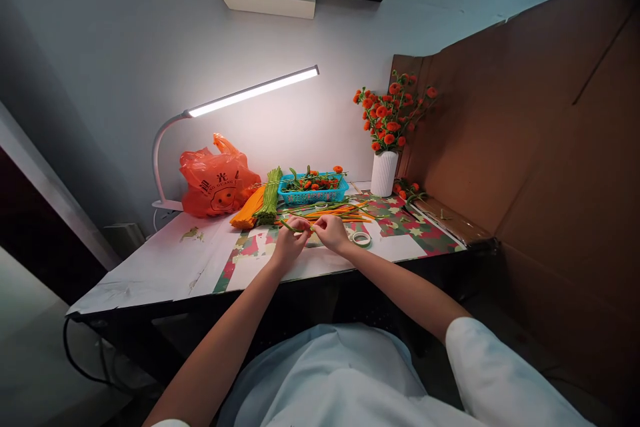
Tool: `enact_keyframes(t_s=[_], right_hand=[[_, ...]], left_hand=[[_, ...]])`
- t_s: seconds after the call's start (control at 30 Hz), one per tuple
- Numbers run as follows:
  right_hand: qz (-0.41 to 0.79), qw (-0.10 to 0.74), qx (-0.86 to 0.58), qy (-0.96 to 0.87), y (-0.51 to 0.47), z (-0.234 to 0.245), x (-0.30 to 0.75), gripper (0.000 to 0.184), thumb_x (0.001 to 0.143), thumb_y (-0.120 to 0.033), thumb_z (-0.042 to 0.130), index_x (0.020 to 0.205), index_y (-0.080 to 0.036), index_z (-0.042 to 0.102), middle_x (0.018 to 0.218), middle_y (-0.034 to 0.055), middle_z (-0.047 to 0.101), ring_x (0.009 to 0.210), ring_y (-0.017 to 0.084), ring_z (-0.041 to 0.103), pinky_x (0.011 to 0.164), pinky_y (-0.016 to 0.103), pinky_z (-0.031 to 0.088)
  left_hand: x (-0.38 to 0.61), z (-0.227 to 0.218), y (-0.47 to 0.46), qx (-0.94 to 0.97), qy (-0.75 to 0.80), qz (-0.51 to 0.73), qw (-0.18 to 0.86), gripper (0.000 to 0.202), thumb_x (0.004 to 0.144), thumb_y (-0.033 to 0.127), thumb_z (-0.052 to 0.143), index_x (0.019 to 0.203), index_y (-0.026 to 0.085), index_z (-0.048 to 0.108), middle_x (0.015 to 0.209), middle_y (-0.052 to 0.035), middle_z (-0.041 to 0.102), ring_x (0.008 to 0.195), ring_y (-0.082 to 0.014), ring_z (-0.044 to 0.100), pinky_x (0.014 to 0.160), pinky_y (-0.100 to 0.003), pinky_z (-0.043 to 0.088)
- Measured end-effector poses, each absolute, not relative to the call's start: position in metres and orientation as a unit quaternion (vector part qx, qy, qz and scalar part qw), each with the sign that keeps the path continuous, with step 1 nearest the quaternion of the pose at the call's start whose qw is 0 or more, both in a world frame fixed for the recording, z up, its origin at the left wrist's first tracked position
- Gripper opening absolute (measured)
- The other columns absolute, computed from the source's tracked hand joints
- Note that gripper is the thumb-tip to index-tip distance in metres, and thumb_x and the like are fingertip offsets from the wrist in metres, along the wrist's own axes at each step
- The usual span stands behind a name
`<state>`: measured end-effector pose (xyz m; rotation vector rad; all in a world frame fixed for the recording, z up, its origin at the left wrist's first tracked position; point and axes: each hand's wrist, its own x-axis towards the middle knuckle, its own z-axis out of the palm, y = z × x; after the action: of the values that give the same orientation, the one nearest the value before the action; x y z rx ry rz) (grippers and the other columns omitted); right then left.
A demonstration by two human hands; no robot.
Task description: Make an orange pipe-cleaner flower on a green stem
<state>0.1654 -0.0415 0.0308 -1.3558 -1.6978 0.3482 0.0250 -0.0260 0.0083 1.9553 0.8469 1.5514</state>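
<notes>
Near the front edge of the worktop [165, 260]: left hand [294, 237] pinches a green stem [285, 224], right hand [331, 232] a small yellowish piece [313, 228]. Best keep grips close, pressure light.

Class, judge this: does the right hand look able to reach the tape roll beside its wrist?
Probably yes: the tape roll lies close by the right hand, with nothing seen covering it. That hand is pinching a small piece, though, so it would likely need freeing first.
</notes>
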Motion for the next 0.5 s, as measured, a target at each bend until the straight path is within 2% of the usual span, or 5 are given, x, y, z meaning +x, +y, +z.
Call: enact_keyframes(t_s=[0.17,0.27,0.33,0.43,0.5], right_hand=[[0.15,0.441,-0.594,-0.656,-0.043,0.038,0.156,0.014,0.074,-0.014,0.06,0.061,-0.017,0.055,0.066,0.0024,0.059,0.064,0.014,0.051,0.058,0.024,0.033],[0.309,0.388,-0.615,-0.613,-0.033,0.045,0.16,0.023,0.073,-0.013,0.058,0.054,-0.018,0.046,0.056,-0.0004,0.049,0.056,0.012,0.045,0.055,0.024,0.034],[0.401,0.337,-0.609,-0.596,-0.025,0.049,0.167,0.029,0.074,-0.015,0.057,0.05,-0.019,0.042,0.048,-0.0025,0.042,0.047,0.011,0.04,0.05,0.025,0.035],[0.531,0.284,-0.547,-0.582,-0.017,0.05,0.177,0.028,0.074,-0.02,0.059,0.05,-0.019,0.044,0.044,-0.0044,0.039,0.042,0.009,0.034,0.045,0.024,0.036],[0.589,0.301,-0.495,-0.563,-0.018,0.045,0.181,0.023,0.075,-0.024,0.061,0.055,-0.018,0.05,0.045,-0.0056,0.038,0.043,0.008,0.033,0.045,0.022,0.035]], left_hand=[[0.028,0.01,-0.029,0.734,0.325,0.581,0.135,0.007,0.079,0.017,0.055,0.073,0.019,0.059,0.087,-0.0054,0.056,0.082,-0.0181,0.057,0.054,-0.024,0.053],[0.029,0.011,-0.031,0.735,0.329,0.584,0.107,0.011,0.079,0.014,0.053,0.072,0.02,0.059,0.085,-0.0056,0.056,0.083,-0.0185,0.057,0.056,-0.025,0.053],[0.029,0.012,-0.031,0.738,0.325,0.579,0.118,0.012,0.078,0.014,0.053,0.071,0.02,0.06,0.085,-0.0055,0.056,0.083,-0.0183,0.057,0.056,-0.024,0.053],[0.028,0.012,-0.03,0.73,0.324,0.577,0.167,0.009,0.075,0.015,0.057,0.07,0.021,0.061,0.085,-0.0051,0.056,0.083,-0.0185,0.057,0.055,-0.023,0.051],[0.027,0.012,-0.029,0.697,0.34,0.589,0.227,0.005,0.071,0.018,0.062,0.067,0.02,0.061,0.083,-0.0045,0.058,0.084,-0.0189,0.059,0.059,-0.025,0.052]])
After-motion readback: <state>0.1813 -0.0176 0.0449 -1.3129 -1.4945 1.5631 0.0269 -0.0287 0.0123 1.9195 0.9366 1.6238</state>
